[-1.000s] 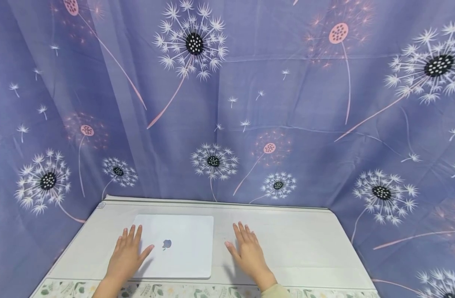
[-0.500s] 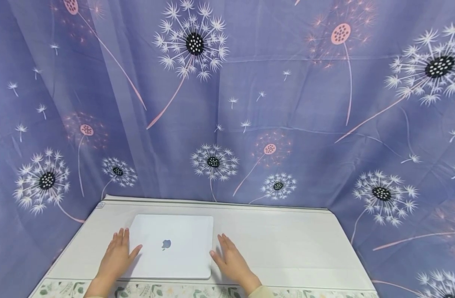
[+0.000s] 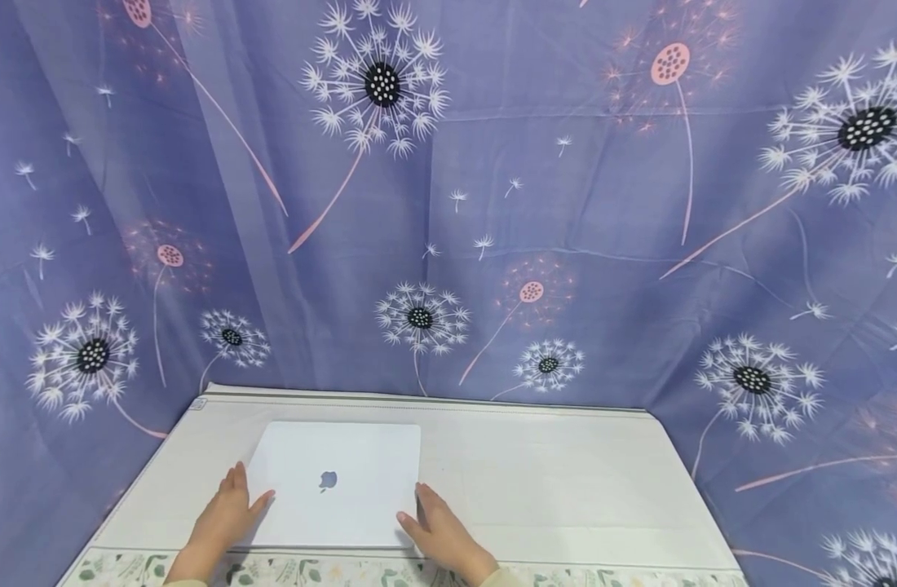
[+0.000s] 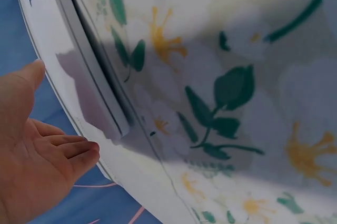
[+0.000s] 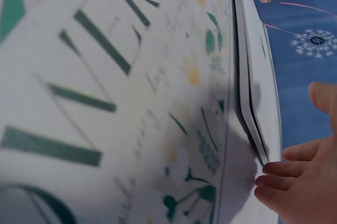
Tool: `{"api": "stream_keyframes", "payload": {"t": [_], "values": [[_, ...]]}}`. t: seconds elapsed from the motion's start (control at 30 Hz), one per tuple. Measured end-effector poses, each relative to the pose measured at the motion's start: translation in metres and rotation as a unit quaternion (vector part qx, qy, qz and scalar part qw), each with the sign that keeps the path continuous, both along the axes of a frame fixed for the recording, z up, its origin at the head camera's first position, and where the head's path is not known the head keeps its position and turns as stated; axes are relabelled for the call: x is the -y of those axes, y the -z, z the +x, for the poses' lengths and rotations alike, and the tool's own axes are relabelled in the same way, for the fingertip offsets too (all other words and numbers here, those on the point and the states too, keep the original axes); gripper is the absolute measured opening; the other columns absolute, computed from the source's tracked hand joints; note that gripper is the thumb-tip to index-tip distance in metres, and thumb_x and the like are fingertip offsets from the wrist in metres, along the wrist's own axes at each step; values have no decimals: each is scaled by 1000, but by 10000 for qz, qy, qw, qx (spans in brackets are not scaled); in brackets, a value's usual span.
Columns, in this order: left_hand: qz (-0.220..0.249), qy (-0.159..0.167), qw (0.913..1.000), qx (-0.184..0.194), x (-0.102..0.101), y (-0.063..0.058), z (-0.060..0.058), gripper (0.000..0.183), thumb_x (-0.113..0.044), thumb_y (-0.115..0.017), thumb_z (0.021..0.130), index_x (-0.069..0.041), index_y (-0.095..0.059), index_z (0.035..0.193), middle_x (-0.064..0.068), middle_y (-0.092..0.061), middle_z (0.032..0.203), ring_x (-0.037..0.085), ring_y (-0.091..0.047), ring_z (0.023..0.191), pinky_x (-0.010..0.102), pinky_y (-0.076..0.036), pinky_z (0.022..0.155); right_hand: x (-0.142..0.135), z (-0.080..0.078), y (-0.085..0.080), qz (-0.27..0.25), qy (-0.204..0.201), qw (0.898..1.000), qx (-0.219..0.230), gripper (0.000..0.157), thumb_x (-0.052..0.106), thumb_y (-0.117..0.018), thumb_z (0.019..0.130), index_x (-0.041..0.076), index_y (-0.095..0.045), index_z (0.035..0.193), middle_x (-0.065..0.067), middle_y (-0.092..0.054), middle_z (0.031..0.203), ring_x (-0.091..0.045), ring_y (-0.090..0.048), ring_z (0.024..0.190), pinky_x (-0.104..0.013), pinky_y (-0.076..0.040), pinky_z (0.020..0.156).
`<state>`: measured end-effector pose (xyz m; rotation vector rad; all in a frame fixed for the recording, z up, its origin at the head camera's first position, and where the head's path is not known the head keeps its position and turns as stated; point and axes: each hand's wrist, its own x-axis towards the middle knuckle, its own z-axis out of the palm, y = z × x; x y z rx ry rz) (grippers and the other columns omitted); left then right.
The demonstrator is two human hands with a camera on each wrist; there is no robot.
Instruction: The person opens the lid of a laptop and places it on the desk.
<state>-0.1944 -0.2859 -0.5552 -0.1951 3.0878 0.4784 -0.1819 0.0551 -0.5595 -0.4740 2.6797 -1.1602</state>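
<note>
A closed silver laptop [image 3: 360, 456] with a dark apple logo lies flat on the white mat [image 3: 566, 481]. My left hand [image 3: 224, 515] is at its left side, fingers straight and thumb spread over the lid's edge. On the opposite side my right hand [image 3: 444, 530] has its fingertips right at the laptop's right edge and its thumb over the lid's near corner. In the left wrist view, the left palm [image 4: 42, 166] faces the laptop's edge [image 4: 97, 71]. The right wrist view shows the right fingers [image 5: 284, 169] extended close by the laptop's corner.
Along the near edge of the mat runs a cloth with green leaves and yellow flowers [image 3: 294, 571]. A purple dandelion-print curtain [image 3: 478, 204] hangs behind the table and down both sides.
Both hands have moved inward and lower, from hovering beside and over the laptop to its left and right edges. The laptop has stayed in place.
</note>
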Motion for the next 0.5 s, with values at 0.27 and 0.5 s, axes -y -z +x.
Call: {"api": "stream_keyframes", "payload": {"t": [0.27, 0.5], "values": [[181, -108, 9988, 437, -4, 0, 4, 86, -43, -52, 86, 25, -16, 125, 43, -22, 124, 52, -29, 114, 58, -30, 94, 2, 3, 6, 67, -77, 9999, 0, 72, 52, -38, 88, -4, -32, 134, -21, -32, 138, -33, -26, 129, -51, -23, 103], [125, -230, 9984, 495, -7, 4, 3, 81, -37, -54, 86, 25, -19, 124, 43, -23, 124, 52, -29, 114, 57, -30, 95, 2, 4, 7, 127, -72, 9999, 29, 72, 53, -38, 88, -3, -33, 134, -20, -32, 138, -32, -25, 129, -51, -23, 104]]}}
